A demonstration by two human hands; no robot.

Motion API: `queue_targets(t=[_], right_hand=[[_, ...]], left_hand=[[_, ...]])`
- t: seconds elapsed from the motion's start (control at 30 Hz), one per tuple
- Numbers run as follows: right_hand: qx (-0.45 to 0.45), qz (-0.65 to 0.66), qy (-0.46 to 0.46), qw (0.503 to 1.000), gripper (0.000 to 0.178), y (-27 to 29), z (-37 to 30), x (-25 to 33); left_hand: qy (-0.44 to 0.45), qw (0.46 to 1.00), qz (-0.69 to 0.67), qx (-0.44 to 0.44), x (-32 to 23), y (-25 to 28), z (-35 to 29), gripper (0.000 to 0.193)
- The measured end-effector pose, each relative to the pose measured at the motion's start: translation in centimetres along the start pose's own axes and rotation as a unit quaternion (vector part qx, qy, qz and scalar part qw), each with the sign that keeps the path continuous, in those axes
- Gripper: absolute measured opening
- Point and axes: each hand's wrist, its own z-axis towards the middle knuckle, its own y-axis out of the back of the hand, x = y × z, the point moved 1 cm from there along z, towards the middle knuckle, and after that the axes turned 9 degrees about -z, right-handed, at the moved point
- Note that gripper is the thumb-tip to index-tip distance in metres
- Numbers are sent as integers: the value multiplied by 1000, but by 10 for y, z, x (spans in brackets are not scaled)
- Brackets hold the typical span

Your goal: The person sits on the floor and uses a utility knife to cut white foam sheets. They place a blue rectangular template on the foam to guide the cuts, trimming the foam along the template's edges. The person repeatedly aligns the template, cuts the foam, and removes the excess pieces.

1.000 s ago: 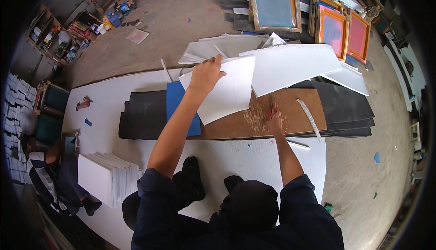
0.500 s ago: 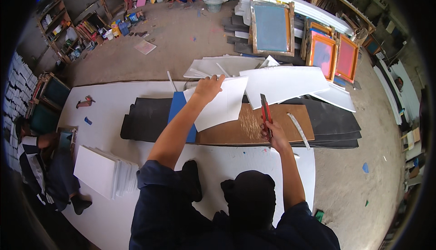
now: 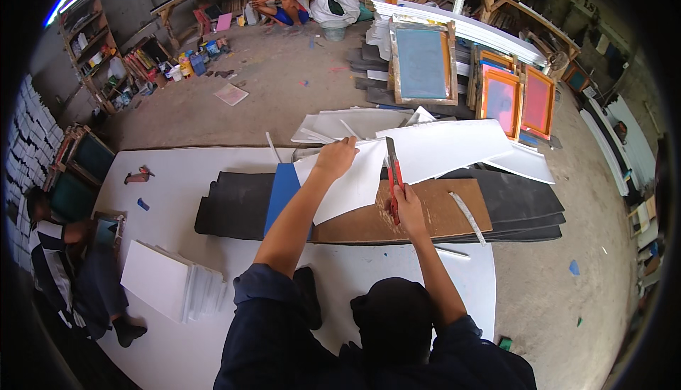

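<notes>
A white sheet (image 3: 347, 188) is gripped at its far edge by my left hand (image 3: 336, 158), fingers closed over it. My right hand (image 3: 407, 211) is wrapped round a red utility knife (image 3: 394, 171), its blade pointing away from me beside the sheet's right edge. Whether the blade touches the sheet, I cannot tell. Beneath lie a brown board (image 3: 443, 213) and a blue sheet (image 3: 282, 195), on top of black sheets (image 3: 234, 202). A thin, curved pale strip (image 3: 465, 211) rests across the board's right end.
White offcuts (image 3: 454, 145) lie beyond the board. Framed screens (image 3: 424, 64) lean at the far right. A stack of white sheets (image 3: 157, 280) stands at left, near a seated person (image 3: 78, 269). Another person (image 3: 282, 0) crouches at the back.
My right hand has brought the knife leftward, up to the white sheet's right edge. My left hand still grips the sheet. The whole view has shifted slightly, with things sitting lower.
</notes>
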Motion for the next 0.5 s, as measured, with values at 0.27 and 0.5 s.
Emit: queue_targets(t=[0.27,0.5], right_hand=[[-37,-79,53,995,22,-4,1,7],[-83,-307,100,943,26,-3,0,23]], left_hand=[[-3,1000,-23,-5,-3,-2,3,24],[-5,998,-58,10,-1,4,1,25]])
